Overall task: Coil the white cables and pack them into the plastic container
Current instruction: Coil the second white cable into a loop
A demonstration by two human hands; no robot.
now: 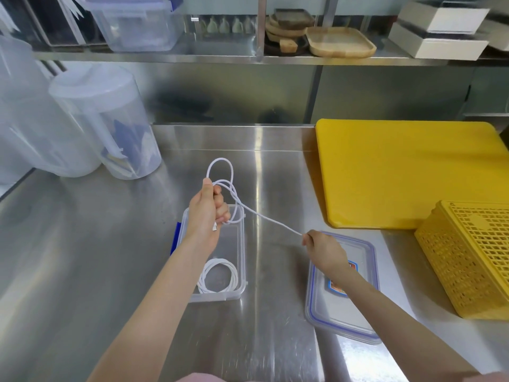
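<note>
White cable (264,216), partly coiled: loops gathered in left hand (205,213), fingers curled round the bundle, held above the far end of the plastic container (242,244). One loop standing up and away past the thumb; others drooping toward the container. Connector end poking out below the left palm. Free run stretched taut, long axis slanting from the left hand down and rightward to the right hand (323,248), pinched there between thumb and fingertips.

Plastic container: clear, rectangular, open-topped, long axis running away from the viewer, resting on the steel bench (110,257), blue clip visible on its left side. Contents: one coiled cable (219,275), white, lying flat at the near end; far end bare.

Lid (344,312): clear with blue seal and a coloured label, flat on the bench to the right of the container, partly under the right forearm.

Yellow cutting board (399,172): flat at right rear of the bench. Yellow perforated basket (468,260): at right edge, tilted, overlapping the board's near corner.

Two translucent lidded jugs (110,119): left rear. Shelf above: clear tub, wooden trays, white boxes.
</note>
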